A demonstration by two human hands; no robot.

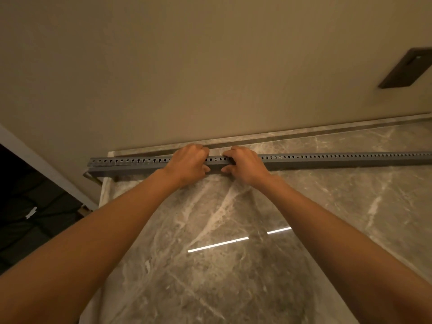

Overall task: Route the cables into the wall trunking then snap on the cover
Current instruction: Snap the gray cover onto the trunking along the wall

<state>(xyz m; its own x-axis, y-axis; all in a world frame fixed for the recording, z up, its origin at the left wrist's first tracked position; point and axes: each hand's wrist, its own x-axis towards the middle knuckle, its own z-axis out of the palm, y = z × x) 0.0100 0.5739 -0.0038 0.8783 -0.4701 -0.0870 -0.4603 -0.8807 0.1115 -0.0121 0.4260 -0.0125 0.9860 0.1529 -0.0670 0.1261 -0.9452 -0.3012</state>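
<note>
1 trunking (327,159); 2 hands (left (189,163), right (245,163)); 1 wall plate (406,69)

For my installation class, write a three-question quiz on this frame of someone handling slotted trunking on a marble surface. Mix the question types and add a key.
1. True or false: both hands, the left hand and the right hand, grip the grey slotted trunking near its middle.
2. Multiple choice: the trunking lies (A) upright against the wall, (B) lengthwise on the marble surface close to the wall, (C) on the dark plate.
3. Short answer: are any cables visible in or beside the trunking?

Key: 1 true; 2 B; 3 no, none can be seen from this view.
</note>
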